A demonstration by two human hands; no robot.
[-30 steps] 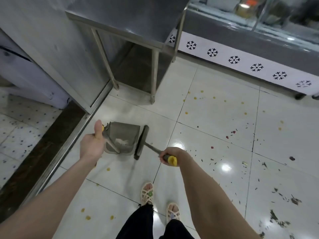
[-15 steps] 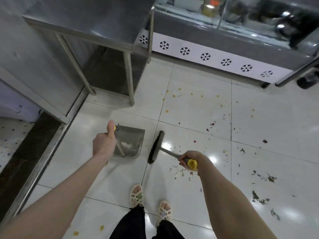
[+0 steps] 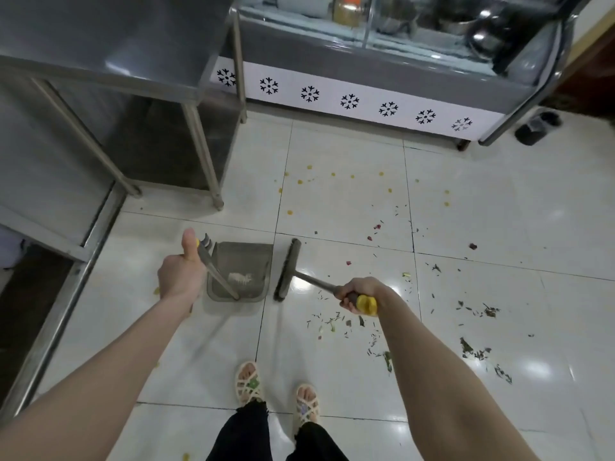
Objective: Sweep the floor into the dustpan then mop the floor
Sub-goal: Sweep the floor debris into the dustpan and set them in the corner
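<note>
Head view looks down on a grey dustpan (image 3: 244, 257) resting on the white tiled floor (image 3: 499, 227), ahead and a little left of the person's sandalled feet (image 3: 248, 382), with a pale scrap (image 3: 240, 277) lying in its tray. A long metal handle (image 3: 216, 274) rises from the near edge of the pan to the left hand (image 3: 181, 271), whose fingers are curled round it while the thumb points up along the shaft. Just beside the pan's right edge stands the dark broom head (image 3: 288, 269), set roughly parallel to that edge; whether the two touch cannot be told. The broom's shaft (image 3: 314, 281) slants back to the right hand (image 3: 357, 294), which is wrapped tightly round it just short of the yellow end cap (image 3: 366, 304). Green and dark leaf scraps (image 3: 332, 322) are scattered on the tiles under and to the right of that hand, with more further right (image 3: 476, 352). Small yellow spots (image 3: 299, 182) dot the floor beyond the broom. A stainless steel table (image 3: 203, 154) stands to the upper left of the pan, and behind it a glass-topped display counter (image 3: 349, 101) carries a white panel of black snowflake shapes.
</note>
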